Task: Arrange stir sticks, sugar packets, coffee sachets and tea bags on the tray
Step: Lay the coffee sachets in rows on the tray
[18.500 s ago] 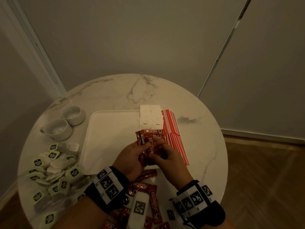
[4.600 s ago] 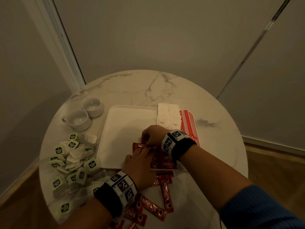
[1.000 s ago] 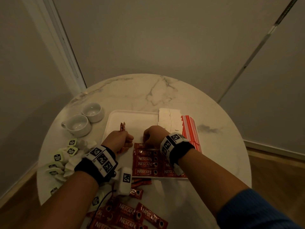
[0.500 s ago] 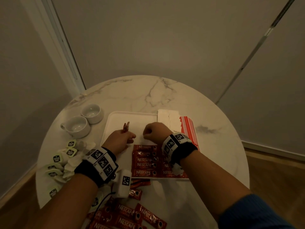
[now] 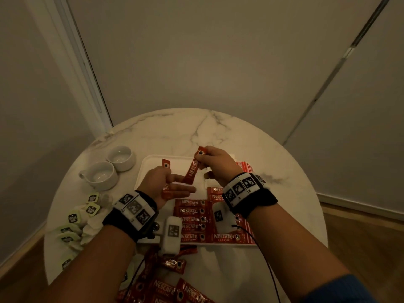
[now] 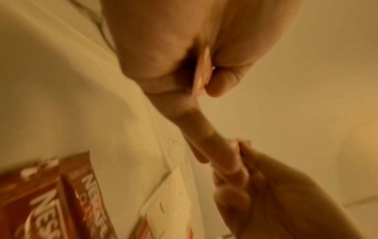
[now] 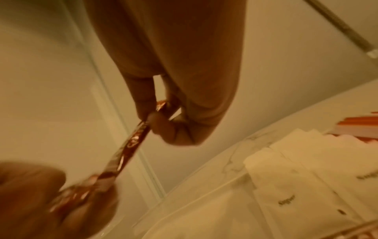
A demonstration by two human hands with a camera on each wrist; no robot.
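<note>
At the near edge of the round white marble surface (image 5: 273, 149), loose red coffee sachets (image 5: 166, 289) lie scattered; their count is unclear. On the white rectangular tray (image 5: 150, 165), 5 red sachets (image 5: 192, 219) lie in a stacked row. Above the tray, the left hand (image 5: 166, 182) has its grip clamped on 1 red sachet (image 5: 166, 169), with 2 fingers straight. The right hand (image 5: 215, 162) pinches the top end of another tilted sachet (image 5: 193, 171), whose lower end touches the left fingers. Green-tagged tea bags (image 5: 76, 217) heap left; 2 white cups (image 5: 109, 167) stand beyond. White sugar packets (image 7: 306, 186) and red-striped stir sticks (image 5: 243, 167) lie along the tray's right side.
</note>
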